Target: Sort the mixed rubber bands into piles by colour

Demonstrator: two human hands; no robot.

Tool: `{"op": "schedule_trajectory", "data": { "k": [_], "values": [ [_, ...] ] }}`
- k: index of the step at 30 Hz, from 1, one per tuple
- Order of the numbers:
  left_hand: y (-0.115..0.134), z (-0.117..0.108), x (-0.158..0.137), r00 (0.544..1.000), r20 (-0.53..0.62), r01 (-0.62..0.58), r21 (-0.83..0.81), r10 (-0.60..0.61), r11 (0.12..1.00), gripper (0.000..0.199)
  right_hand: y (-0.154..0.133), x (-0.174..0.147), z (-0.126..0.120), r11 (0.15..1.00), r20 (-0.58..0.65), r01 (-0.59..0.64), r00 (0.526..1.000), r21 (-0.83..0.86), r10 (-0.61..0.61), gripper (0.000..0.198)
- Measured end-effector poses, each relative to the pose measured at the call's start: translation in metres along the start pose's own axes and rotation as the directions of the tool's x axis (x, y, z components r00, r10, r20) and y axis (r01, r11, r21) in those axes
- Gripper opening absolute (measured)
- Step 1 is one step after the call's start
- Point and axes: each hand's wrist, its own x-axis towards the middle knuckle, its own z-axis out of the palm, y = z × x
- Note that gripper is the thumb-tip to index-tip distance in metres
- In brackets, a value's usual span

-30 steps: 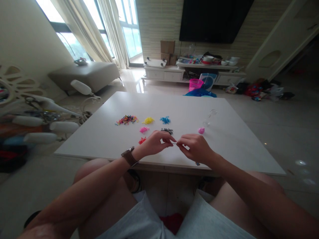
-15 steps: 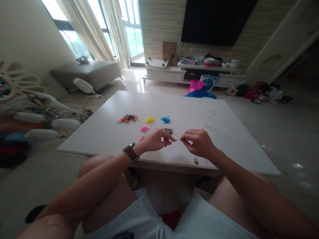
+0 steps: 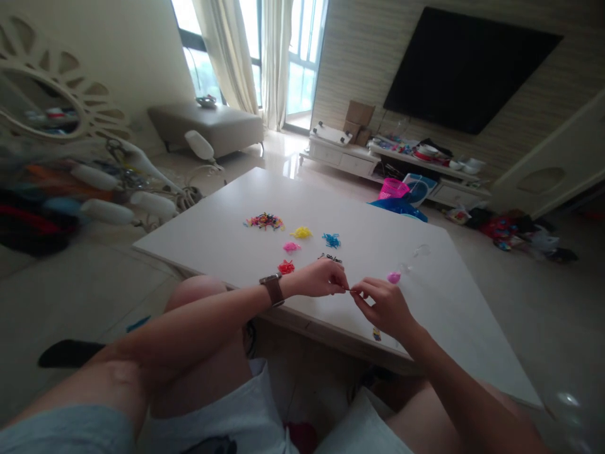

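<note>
- Left hand [image 3: 317, 280] and right hand [image 3: 385, 304] each pinch one end of a thin strand [image 3: 350, 291], stretched between the fingertips above the near edge of the white table [image 3: 236, 249].
- The strand appears light, soft and elastic; grip it at the ends with the fingertips only.
- Sorted coloured band piles [image 3: 301, 232] lie beyond the hands.
- Against the earlier frame, the view has swung left; both pinches are unchanged.
</note>
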Motion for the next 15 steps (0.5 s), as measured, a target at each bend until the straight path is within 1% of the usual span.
{"op": "schedule_trajectory", "data": {
  "k": [4, 7, 9, 12, 14, 15],
  "values": [
    [-0.009, -0.002, 0.003, 1.000, -0.022, 0.019, 0.074, -0.017, 0.997, 0.016, 0.009, 0.000, 0.008, 0.999, 0.012, -0.034, 0.999, 0.028, 0.034, 0.015],
    [-0.021, -0.016, 0.008, 0.999, 0.005, 0.039, 0.186, -0.041, 0.982, 0.025, 0.021, 0.002, 0.019, 0.994, -0.022, -0.103, 0.994, 0.043, 0.104, 0.017],
    [-0.030, -0.036, 0.010, 0.996, -0.029, 0.091, 0.290, -0.086, 0.953, 0.024, 0.031, 0.006, 0.028, 0.986, -0.051, -0.149, 0.987, 0.076, 0.154, 0.019],
    [-0.045, -0.078, 0.008, 0.976, -0.145, 0.207, 0.417, -0.160, 0.885, 0.021, 0.048, 0.018, 0.040, 0.957, -0.069, -0.255, 0.962, 0.136, 0.266, 0.021],
    [-0.056, -0.108, 0.001, 0.952, -0.204, 0.296, 0.437, -0.226, 0.849, 0.021, 0.056, 0.029, 0.047, 0.935, -0.070, -0.319, 0.941, 0.154, 0.332, 0.023],
    [-0.062, -0.121, -0.005, 0.930, -0.234, 0.358, 0.422, -0.281, 0.833, 0.021, 0.060, 0.036, 0.050, 0.929, -0.063, -0.335, 0.935, 0.159, 0.348, 0.024]
  ]
}}
